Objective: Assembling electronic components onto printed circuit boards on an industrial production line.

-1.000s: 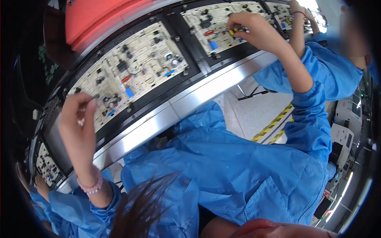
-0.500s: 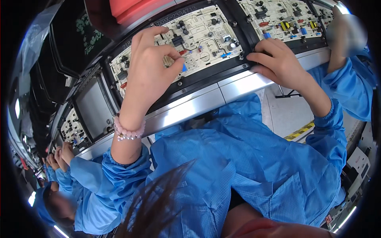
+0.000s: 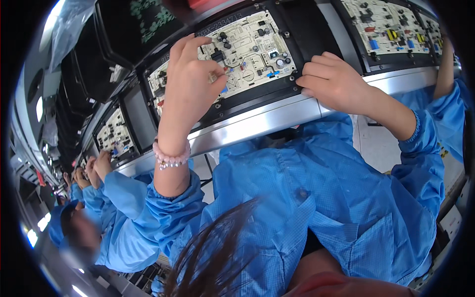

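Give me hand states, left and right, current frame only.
Left hand: fingers curled over the circuit board, pinching something small; what it is cannot be told.
Right hand: fingers bent, resting on the black carrier frame, holding nothing visible.

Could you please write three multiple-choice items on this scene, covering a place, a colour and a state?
1. Where does the right hand rest?
A. on the black frame edge beside the cream circuit board
B. on a keyboard
C. in a pocket

2. What colour is the beaded bracelet on the left wrist?
A. green
B. pink
C. black

3. How is the left hand placed?
A. hanging down
B. flat on the floor
C. fingers on the board

A: knuckles lie at the frame. B: pale pink beads. C: fingertips meet the components.
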Action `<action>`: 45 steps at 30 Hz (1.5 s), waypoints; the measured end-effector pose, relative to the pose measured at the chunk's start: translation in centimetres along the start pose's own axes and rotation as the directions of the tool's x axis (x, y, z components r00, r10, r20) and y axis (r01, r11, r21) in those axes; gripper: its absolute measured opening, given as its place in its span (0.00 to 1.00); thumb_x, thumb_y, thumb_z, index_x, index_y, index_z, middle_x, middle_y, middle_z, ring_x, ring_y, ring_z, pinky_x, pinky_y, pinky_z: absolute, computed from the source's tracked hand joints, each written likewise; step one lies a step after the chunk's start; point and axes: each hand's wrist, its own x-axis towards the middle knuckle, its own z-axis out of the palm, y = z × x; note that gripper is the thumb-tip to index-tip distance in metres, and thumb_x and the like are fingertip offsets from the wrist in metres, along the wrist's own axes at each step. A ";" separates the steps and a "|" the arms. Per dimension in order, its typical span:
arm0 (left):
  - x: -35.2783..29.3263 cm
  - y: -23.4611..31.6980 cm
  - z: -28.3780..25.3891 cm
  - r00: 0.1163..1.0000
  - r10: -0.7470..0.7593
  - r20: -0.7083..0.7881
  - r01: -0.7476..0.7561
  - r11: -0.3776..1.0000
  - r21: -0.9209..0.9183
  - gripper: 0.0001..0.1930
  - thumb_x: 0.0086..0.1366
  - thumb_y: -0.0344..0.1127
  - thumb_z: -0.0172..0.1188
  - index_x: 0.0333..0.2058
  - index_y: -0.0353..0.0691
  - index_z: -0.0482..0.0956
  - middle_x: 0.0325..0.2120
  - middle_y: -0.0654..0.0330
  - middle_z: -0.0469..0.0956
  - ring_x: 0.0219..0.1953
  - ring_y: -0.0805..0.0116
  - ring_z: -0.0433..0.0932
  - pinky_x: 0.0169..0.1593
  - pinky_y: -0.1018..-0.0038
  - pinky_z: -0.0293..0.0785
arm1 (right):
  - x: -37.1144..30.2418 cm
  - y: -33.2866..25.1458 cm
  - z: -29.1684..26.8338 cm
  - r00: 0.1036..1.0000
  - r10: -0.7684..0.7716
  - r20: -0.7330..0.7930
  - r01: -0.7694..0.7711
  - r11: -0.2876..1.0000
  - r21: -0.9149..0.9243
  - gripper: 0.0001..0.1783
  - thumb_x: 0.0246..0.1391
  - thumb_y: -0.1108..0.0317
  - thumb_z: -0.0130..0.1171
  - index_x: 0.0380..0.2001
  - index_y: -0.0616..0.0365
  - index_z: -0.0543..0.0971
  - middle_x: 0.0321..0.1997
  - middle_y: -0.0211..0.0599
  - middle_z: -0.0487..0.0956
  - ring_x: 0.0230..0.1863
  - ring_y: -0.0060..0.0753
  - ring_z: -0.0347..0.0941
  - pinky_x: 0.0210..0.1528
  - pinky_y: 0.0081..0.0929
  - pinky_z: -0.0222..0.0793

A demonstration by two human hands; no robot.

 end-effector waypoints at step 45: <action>3.9 1.2 -1.5 0.947 0.150 0.283 -0.209 0.959 0.191 0.03 0.40 0.26 0.67 0.17 0.37 0.83 0.41 0.61 0.76 0.54 0.60 0.69 0.61 0.62 0.64 | -0.1 -0.6 0.1 0.995 0.012 -0.100 -0.013 1.000 -0.009 0.13 0.40 0.75 0.66 0.34 0.64 0.78 0.31 0.38 0.71 0.33 0.38 0.70 0.37 0.31 0.66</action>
